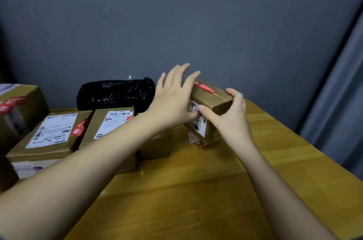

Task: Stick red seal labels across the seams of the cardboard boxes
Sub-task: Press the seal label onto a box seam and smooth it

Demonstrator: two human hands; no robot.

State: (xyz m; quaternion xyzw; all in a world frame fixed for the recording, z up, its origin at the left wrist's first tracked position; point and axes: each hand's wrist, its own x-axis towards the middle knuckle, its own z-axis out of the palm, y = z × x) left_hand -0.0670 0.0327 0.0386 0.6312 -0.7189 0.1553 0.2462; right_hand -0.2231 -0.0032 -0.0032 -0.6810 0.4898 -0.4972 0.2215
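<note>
On a yellow wooden table (216, 190) against a grey wall (176, 13), a person tilts a small cardboard box (211, 102) up on 1 edge, its top facing away. The right hand (231, 119) grips the box's near corner, thumb on the side with the white shipping label (196, 119) and fingers curled over the upper edge. The left hand (174, 98) lies flat against the box's left side, fingers straight and spread. A red seal label (204, 87) runs across the seam on the upper face. To the left, 3 more boxes sit close together: a middle box (110, 123), a left box (49, 135) bearing a red seal (79, 127), and a far-left box (21, 108). A black plastic bag (115, 92) rests behind them by the wall.
</note>
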